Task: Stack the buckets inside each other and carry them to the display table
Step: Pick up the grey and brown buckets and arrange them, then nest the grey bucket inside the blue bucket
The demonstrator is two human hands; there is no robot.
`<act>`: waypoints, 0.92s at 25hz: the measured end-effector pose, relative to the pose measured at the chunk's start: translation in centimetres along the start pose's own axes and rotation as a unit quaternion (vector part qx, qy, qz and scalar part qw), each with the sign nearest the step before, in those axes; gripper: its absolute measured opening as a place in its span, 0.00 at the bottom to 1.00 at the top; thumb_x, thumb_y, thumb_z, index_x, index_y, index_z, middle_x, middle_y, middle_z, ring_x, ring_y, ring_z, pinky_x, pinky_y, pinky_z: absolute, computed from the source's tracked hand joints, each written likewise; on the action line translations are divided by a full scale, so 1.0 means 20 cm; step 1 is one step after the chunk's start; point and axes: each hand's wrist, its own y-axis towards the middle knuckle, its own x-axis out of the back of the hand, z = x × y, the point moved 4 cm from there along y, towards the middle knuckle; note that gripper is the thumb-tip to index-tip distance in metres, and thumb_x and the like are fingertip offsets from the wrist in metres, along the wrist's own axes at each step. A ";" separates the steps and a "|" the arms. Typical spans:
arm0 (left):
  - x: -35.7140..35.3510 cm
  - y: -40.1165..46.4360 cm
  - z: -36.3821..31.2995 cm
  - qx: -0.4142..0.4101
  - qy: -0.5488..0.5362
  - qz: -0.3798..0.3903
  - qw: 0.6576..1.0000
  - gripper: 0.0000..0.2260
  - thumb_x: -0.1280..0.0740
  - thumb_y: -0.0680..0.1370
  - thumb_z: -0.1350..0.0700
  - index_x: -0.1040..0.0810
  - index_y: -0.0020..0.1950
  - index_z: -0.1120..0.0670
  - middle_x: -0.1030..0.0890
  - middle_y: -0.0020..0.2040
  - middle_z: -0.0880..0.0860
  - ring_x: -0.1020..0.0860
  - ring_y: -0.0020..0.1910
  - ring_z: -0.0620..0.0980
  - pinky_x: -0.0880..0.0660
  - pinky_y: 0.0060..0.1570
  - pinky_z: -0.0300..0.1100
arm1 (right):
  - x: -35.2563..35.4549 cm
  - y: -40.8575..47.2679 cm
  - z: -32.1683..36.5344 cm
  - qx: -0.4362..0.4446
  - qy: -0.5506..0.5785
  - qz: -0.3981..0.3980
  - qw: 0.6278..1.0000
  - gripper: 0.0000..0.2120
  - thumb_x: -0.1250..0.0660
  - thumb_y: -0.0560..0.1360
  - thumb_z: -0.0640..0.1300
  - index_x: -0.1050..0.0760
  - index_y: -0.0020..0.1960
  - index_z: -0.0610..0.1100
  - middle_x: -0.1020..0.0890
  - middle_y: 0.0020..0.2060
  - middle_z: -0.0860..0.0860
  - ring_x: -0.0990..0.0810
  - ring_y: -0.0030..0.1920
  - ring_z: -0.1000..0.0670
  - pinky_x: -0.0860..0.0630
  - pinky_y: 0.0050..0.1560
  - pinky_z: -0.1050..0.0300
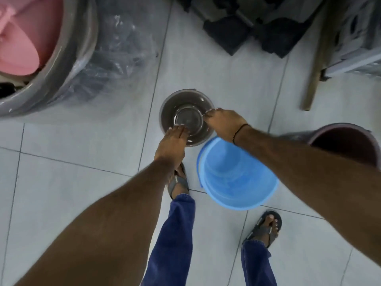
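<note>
Brown bucket (186,117) stands on the tiled floor (82,182), both my hands closed on its rim: left hand (172,141) nearside, right hand (223,123) at right. Blue bucket (237,174) sits just beside it.

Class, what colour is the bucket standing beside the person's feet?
Light blue bucket, seen best in the head view.
</note>
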 end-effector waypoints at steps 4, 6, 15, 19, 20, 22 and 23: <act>-0.14 0.19 0.22 -0.141 0.150 0.094 0.974 0.19 0.37 0.80 0.61 0.29 0.72 0.58 0.26 0.72 0.57 0.31 0.72 0.57 0.37 0.75 0.50 | -0.07 0.37 0.01 0.099 -0.176 0.054 0.978 0.16 0.43 0.82 0.38 0.22 0.65 0.43 0.19 0.62 0.43 0.21 0.63 0.39 0.23 0.61 0.45; -0.21 0.22 0.32 -0.159 0.192 0.131 0.960 0.15 0.35 0.79 0.62 0.22 0.66 0.57 0.20 0.66 0.56 0.24 0.67 0.57 0.29 0.69 0.51 | -0.13 0.46 0.02 0.144 -0.240 0.084 0.956 0.15 0.41 0.81 0.39 0.20 0.63 0.45 0.17 0.60 0.45 0.23 0.65 0.41 0.26 0.67 0.45; -0.01 0.16 0.72 -0.252 0.283 0.025 0.925 0.20 0.27 0.72 0.64 0.20 0.64 0.57 0.18 0.64 0.55 0.24 0.68 0.56 0.32 0.73 0.49 | -0.07 0.51 0.08 0.216 -0.256 0.092 0.938 0.17 0.41 0.79 0.42 0.21 0.64 0.47 0.19 0.62 0.49 0.26 0.67 0.45 0.36 0.75 0.48; 0.37 0.03 0.75 -0.236 0.268 -0.015 0.934 0.22 0.21 0.67 0.64 0.18 0.61 0.59 0.17 0.61 0.57 0.21 0.64 0.56 0.32 0.71 0.50 | 0.28 0.39 0.05 0.181 -0.149 0.017 0.972 0.18 0.41 0.80 0.48 0.20 0.64 0.45 0.18 0.63 0.49 0.27 0.69 0.47 0.39 0.76 0.48; 0.50 -0.01 0.72 -0.240 0.256 -0.029 0.936 0.23 0.20 0.65 0.65 0.17 0.59 0.60 0.16 0.59 0.59 0.19 0.62 0.57 0.31 0.70 0.51 | 0.39 0.32 0.02 0.169 -0.120 0.007 0.978 0.18 0.40 0.79 0.48 0.20 0.64 0.45 0.18 0.62 0.49 0.27 0.69 0.47 0.38 0.75 0.47; 0.77 -0.13 0.60 -0.261 0.214 -0.029 0.941 0.23 0.21 0.64 0.67 0.18 0.59 0.61 0.16 0.59 0.60 0.19 0.61 0.58 0.29 0.70 0.54 | 0.61 0.09 -0.05 0.166 -0.074 -0.006 0.983 0.17 0.39 0.78 0.49 0.19 0.61 0.45 0.17 0.60 0.50 0.26 0.68 0.47 0.34 0.73 0.48; 0.91 -0.21 0.50 -0.275 0.196 -0.036 0.940 0.24 0.21 0.64 0.68 0.18 0.60 0.61 0.17 0.60 0.61 0.19 0.61 0.58 0.29 0.70 0.54 | 0.71 -0.07 -0.10 0.169 -0.061 -0.015 0.984 0.16 0.39 0.78 0.49 0.18 0.59 0.45 0.17 0.59 0.50 0.26 0.67 0.47 0.33 0.72 0.48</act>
